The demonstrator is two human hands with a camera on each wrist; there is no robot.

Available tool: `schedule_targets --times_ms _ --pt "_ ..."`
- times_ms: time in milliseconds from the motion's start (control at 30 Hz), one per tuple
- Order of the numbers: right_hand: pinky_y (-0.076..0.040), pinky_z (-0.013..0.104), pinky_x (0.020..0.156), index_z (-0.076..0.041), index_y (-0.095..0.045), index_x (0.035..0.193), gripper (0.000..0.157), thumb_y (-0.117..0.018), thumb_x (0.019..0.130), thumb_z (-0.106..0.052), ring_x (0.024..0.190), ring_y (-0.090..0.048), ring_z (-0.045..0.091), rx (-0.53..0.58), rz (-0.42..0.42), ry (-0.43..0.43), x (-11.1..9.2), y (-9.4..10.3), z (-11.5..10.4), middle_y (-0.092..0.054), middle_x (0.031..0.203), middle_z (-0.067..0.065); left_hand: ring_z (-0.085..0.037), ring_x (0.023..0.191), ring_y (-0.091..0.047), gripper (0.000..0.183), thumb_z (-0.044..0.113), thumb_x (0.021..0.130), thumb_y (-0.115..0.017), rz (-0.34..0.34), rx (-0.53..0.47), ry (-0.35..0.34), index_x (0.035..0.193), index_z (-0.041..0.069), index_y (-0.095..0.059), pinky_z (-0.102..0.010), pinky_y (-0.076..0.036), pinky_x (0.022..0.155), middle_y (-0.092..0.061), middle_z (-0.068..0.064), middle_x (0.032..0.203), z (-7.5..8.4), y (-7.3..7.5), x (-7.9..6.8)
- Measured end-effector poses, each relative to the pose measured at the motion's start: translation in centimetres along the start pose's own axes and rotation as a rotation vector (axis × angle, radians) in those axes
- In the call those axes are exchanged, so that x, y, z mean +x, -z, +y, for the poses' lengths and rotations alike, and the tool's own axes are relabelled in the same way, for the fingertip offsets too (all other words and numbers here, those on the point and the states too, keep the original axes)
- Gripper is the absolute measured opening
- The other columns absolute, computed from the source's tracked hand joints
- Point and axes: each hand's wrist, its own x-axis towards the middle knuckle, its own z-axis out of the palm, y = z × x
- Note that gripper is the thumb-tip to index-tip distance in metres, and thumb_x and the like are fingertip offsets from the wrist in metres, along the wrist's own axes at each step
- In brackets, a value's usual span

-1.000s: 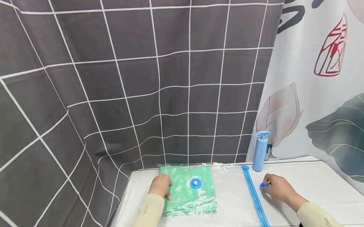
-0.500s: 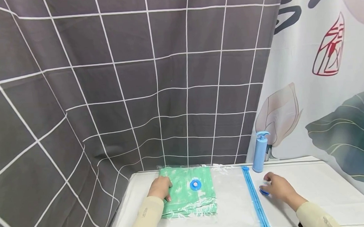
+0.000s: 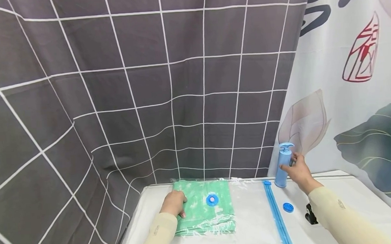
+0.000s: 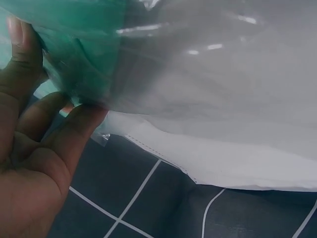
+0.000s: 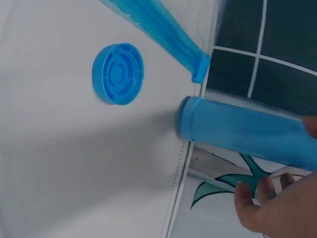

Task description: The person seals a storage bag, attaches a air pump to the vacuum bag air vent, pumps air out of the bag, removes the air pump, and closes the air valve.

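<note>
A clear vacuum storage bag [image 3: 250, 211] lies flat with folded green-and-white cloth [image 3: 200, 217] inside and a blue valve [image 3: 212, 199] on top. My left hand [image 3: 174, 203] pinches the bag's left edge; the left wrist view has the thumb above it and the fingers beneath. At the table's back right stands a light blue hand pump [image 3: 282, 171]. Around its barrel is my right hand [image 3: 299, 172], thumb at the near side and fingers spread apart from it in the right wrist view. A round blue valve cap [image 3: 288, 207] lies on the table, underside up.
The bag's blue zip strip [image 3: 277, 217] runs front to back, with a slider [image 3: 267, 183] at its far end. A small black object [image 3: 310, 215] shows beside the right sleeve. Dark grid curtain [image 3: 188, 111] and a printed white curtain [image 3: 332, 129] hang behind the white table.
My right hand has let go of the blue cap, leaving it on the table, and has moved back to the pump. My left hand stays at the bag's edge.
</note>
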Motion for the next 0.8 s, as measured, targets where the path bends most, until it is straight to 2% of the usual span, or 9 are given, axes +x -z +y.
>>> schedule_targets --times_ms 233,433,600,700,800 --pt "-0.024 0.078 0.137 0.013 0.014 0.173 0.093 -0.053 0.114 -0.011 0.166 -0.014 0.072 -0.033 -0.023 -0.039 0.3 -0.7 0.4 -0.004 0.178 0.05 -0.044 0.118 -0.079 0.064 0.012 0.059 -0.098 0.005 0.018 -0.012 0.121 0.001 -0.086 -0.058 -0.065 0.112 -0.085 -0.021 0.125 0.1 -0.2 0.1" --pt "-0.032 0.077 0.135 0.014 -0.005 0.174 0.085 -0.056 0.113 -0.016 0.163 -0.027 0.07 -0.121 0.039 -0.033 0.3 -1.0 0.0 -0.019 0.176 0.049 -0.046 0.121 -0.078 0.065 0.012 0.059 -0.098 -0.007 0.021 -0.02 0.122 0.0 -0.086 -0.06 -0.064 0.114 -0.084 -0.021 0.127 0.1 0.0 0.1" --pt "-0.044 0.077 0.128 0.013 -0.018 0.173 0.082 -0.064 0.113 -0.021 0.157 -0.042 0.068 -0.175 0.065 0.087 -0.6 -2.2 -2.8 -0.033 0.172 0.048 -0.044 0.119 -0.079 0.065 0.013 0.059 -0.099 -0.011 0.046 -0.035 0.122 0.001 -0.086 -0.059 -0.063 0.114 -0.084 -0.02 0.127 0.1 0.0 -0.1" --pt "-0.051 0.074 0.124 0.01 -0.026 0.172 0.081 -0.07 0.112 -0.023 0.152 -0.052 0.064 -0.158 0.028 0.157 -1.4 -4.4 -5.3 -0.043 0.168 0.045 -0.04 0.115 -0.079 0.065 0.014 0.059 -0.099 -0.005 0.06 -0.035 0.121 0.002 -0.086 -0.058 -0.064 0.113 -0.085 -0.02 0.126 0.0 0.1 -0.1" --pt "-0.058 0.069 0.119 0.008 -0.036 0.167 0.077 -0.076 0.109 -0.023 0.144 -0.062 0.059 -0.135 -0.004 0.206 -2.3 -7.6 -7.8 -0.055 0.161 0.041 -0.039 0.114 -0.079 0.064 0.012 0.059 -0.099 -0.002 0.06 -0.033 0.12 0.002 -0.087 -0.057 -0.065 0.112 -0.085 -0.019 0.125 0.1 0.2 -0.1"
